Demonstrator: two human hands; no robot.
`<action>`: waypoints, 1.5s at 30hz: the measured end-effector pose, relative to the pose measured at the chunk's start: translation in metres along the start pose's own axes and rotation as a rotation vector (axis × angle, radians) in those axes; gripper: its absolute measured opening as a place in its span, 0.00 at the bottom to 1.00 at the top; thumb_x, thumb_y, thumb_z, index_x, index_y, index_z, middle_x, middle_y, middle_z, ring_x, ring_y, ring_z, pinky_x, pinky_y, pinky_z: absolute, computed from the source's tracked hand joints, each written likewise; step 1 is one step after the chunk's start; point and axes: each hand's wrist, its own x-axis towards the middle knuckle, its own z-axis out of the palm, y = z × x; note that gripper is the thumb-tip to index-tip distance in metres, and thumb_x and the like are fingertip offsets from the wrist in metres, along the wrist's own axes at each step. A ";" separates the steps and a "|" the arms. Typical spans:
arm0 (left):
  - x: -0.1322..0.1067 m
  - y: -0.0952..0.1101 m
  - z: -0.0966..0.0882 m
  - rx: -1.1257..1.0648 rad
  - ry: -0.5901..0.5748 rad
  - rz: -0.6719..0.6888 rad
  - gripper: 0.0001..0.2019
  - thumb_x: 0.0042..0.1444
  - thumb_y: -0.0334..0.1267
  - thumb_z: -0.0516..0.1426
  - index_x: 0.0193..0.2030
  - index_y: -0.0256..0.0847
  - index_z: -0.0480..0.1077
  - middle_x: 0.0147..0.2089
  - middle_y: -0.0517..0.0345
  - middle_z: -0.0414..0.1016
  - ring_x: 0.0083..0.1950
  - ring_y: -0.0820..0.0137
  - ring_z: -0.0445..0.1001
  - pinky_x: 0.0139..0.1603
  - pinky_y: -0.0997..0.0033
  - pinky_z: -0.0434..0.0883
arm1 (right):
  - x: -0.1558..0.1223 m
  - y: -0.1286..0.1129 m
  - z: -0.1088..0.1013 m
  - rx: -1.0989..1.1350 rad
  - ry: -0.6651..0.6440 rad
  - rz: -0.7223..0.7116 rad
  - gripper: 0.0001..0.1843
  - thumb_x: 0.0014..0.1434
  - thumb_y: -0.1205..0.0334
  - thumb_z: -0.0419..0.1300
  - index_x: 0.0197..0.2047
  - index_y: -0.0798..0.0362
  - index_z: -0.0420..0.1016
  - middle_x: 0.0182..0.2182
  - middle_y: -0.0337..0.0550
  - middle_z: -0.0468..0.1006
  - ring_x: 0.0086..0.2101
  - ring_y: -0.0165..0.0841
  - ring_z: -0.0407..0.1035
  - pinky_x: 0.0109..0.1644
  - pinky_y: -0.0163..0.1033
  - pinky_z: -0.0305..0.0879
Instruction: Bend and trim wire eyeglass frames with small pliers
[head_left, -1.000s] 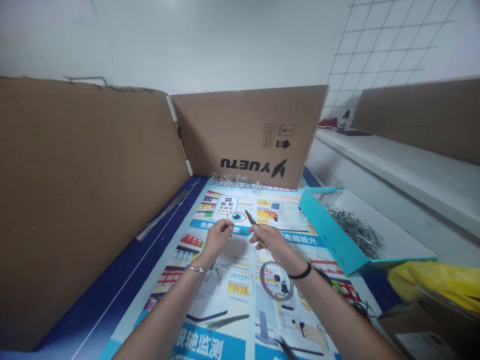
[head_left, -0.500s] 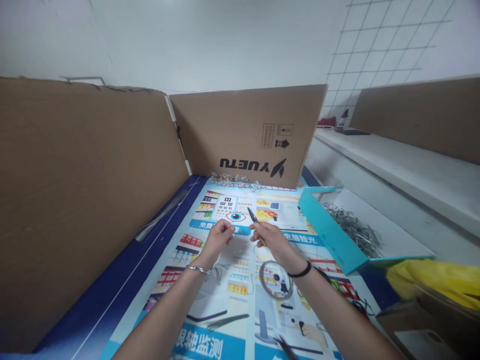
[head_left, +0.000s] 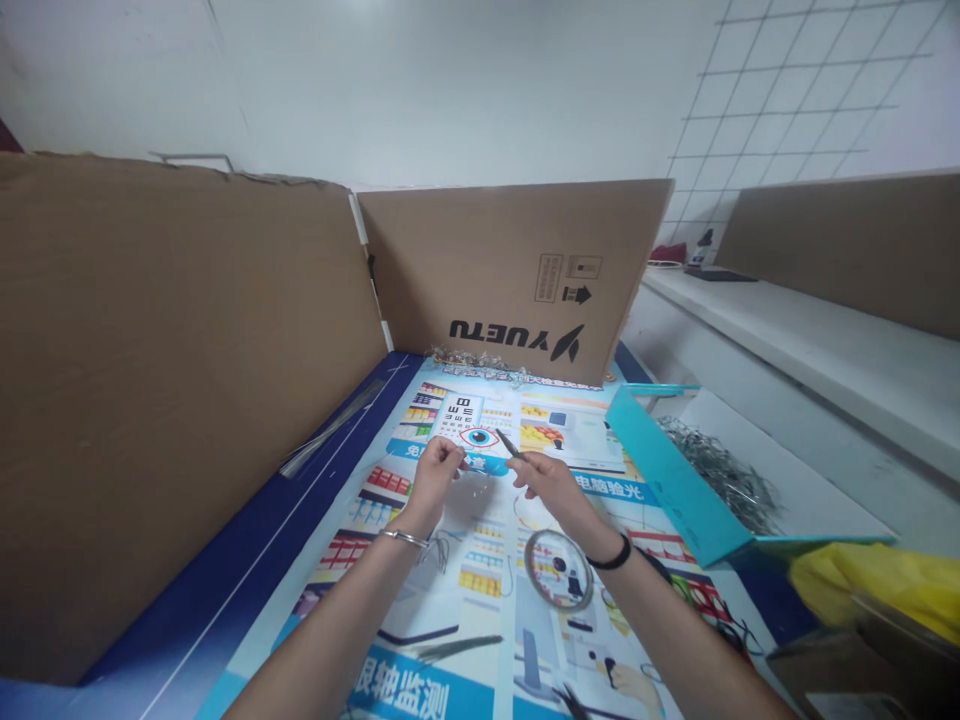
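While both forearms reach in from the near edge, the hands meet over the middle of the bench (head_left: 247,560) at nearly equal height, near each other but apart. The left hand (head_left: 439,465) is raised with the wrist bent inward, thumb and forefinger together at the tips; whether anything fine lies between them cannot be told. A silver bracelet (head_left: 405,538) circles that wrist. The right hand (head_left: 553,482) is turned toward the left, its fingers clamped on slim dark pliers (head_left: 508,444), whose tip points forward and to the left, over a printed eye. A black band (head_left: 611,553) circles the right wrist.

A printed sheet (head_left: 480,610) covers the bench. Legible wording: "电脑验光" right of the right hand; "检查" beside the left hand, the line partly covered; "轴监测" at the near edge, its first character partly hidden. An eye chart is printed beyond the left hand. The rear cardboard panel (head_left: 480,260) bears "YUETU" upside down, with a leaf mark and a sideways arrow; its smaller print is unreadable.

A wire coil (head_left: 535,595) lies just beside the right forearm, and a wire bundle (head_left: 459,648) lies between the forearms. At right, an open teal box (head_left: 675,490) contains a tangle of metal pieces (head_left: 720,475), near a yellow bag (head_left: 874,580).
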 end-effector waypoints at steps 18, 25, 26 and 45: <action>-0.001 0.000 -0.002 -0.248 0.080 -0.005 0.10 0.46 0.40 0.59 0.28 0.40 0.62 0.26 0.63 0.68 0.29 0.76 0.69 0.29 0.77 0.63 | 0.001 0.006 0.000 -0.121 0.011 -0.092 0.18 0.52 0.45 0.56 0.27 0.52 0.73 0.22 0.38 0.71 0.26 0.31 0.64 0.28 0.35 0.57; 0.001 -0.009 0.002 -0.416 0.277 -0.166 0.11 0.43 0.40 0.60 0.29 0.40 0.61 0.27 0.65 0.66 0.29 0.76 0.69 0.28 0.77 0.64 | 0.000 0.004 0.001 -0.103 0.010 -0.087 0.19 0.54 0.45 0.55 0.30 0.52 0.73 0.25 0.39 0.73 0.26 0.30 0.64 0.29 0.35 0.59; 0.000 -0.009 0.003 -0.418 0.280 -0.166 0.11 0.43 0.40 0.59 0.29 0.40 0.61 0.27 0.65 0.66 0.30 0.77 0.70 0.29 0.77 0.65 | 0.000 0.004 0.001 -0.104 0.008 -0.085 0.19 0.54 0.45 0.55 0.30 0.52 0.73 0.25 0.40 0.73 0.26 0.30 0.64 0.29 0.35 0.59; -0.024 -0.013 0.027 -0.476 0.207 -0.162 0.11 0.44 0.40 0.60 0.29 0.40 0.61 0.31 0.62 0.69 0.32 0.75 0.70 0.32 0.72 0.69 | -0.001 -0.001 -0.002 -0.248 0.051 -0.157 0.19 0.55 0.45 0.53 0.25 0.51 0.69 0.21 0.36 0.66 0.25 0.30 0.59 0.28 0.35 0.54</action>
